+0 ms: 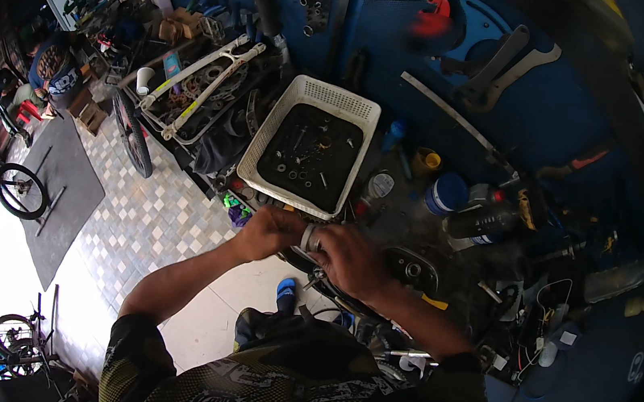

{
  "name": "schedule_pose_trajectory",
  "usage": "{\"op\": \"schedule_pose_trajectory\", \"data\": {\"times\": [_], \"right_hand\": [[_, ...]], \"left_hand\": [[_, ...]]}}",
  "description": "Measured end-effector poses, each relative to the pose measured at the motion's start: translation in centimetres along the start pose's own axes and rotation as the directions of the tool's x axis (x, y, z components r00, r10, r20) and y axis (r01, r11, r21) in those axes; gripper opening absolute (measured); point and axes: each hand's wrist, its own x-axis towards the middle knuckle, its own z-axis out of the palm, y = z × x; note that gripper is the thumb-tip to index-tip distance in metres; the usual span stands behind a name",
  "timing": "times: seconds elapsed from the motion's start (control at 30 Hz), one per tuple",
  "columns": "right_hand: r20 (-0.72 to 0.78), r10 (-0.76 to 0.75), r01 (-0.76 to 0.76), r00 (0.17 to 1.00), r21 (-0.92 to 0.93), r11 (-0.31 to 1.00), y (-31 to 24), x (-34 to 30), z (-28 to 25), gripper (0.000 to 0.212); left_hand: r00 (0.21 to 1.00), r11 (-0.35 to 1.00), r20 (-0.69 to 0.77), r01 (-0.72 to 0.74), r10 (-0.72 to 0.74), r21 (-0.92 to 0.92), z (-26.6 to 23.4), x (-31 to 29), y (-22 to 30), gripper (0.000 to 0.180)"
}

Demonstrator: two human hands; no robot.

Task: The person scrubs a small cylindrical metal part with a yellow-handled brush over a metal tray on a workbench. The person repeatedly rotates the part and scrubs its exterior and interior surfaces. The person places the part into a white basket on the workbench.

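Dark printed shirt cloth (289,388) covers my chest and shoulders at 6 o'clock, and from its sleeves my bare forearms run up to the middle of the view. Both hands meet there around a grey ring-like part (307,237), held just off the near edge of the white plastic basket (339,101). My left hand (272,235) is closed on the part from 9 o'clock, its fingertips partly hidden; my right hand (351,260) curls round it from 3 o'clock, gripping it.

Counting from my hands, the basket sits at 12 o'clock, tilted a little in my view, with small metal parts (303,175) scattered over its dark bottom. At 10 to 11 o'clock a white bicycle frame piece (216,94) lies among other parts. At 2 o'clock stand a blue-and-white tub (447,193) and, just beyond it, a yellow cup (426,163). Wrench-like tools (501,66) hang on the blue wall (382,26) between 1 and 2. Near 3 o'clock I have a black tray (430,276), and straight down at 6, a blue sandal (287,286). Out at 10 o'clock, well apart from me, another person (56,68) bends over.
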Motion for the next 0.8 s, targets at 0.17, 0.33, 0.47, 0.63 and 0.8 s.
{"op": "schedule_pose_trajectory", "data": {"times": [0.17,0.33,0.47,0.63,0.8], "right_hand": [[0.023,-0.367,0.367,0.930,-0.114,0.923,1.6,2.3,-1.1,0.030],[0.560,0.520,-0.749,0.645,0.597,0.287,1.5,3.0,1.1,0.036],[0.619,0.502,-0.783,0.604,0.578,0.231,1.2,4.3,2.0,0.048],[0.107,-0.336,0.346,0.936,-0.089,0.934,0.8,5.9,1.2,0.018],[0.149,-0.192,0.155,0.970,0.232,0.960,2.1,7.0,2.1,0.023]], "left_hand": [[0.955,0.934,0.093,0.294,-0.280,-0.202,-1.0,0.9,-1.9,0.020],[0.762,0.616,-0.030,-0.499,0.647,0.609,-0.5,0.4,-0.4,0.018],[0.713,0.563,-0.053,-0.504,0.700,0.656,-1.1,-0.3,0.0,0.016],[0.977,0.939,-0.167,0.073,-0.135,-0.335,-2.5,-1.6,-1.6,0.010],[0.934,0.991,-0.335,-0.102,0.125,0.086,-2.3,-2.4,-1.9,0.010]]}}
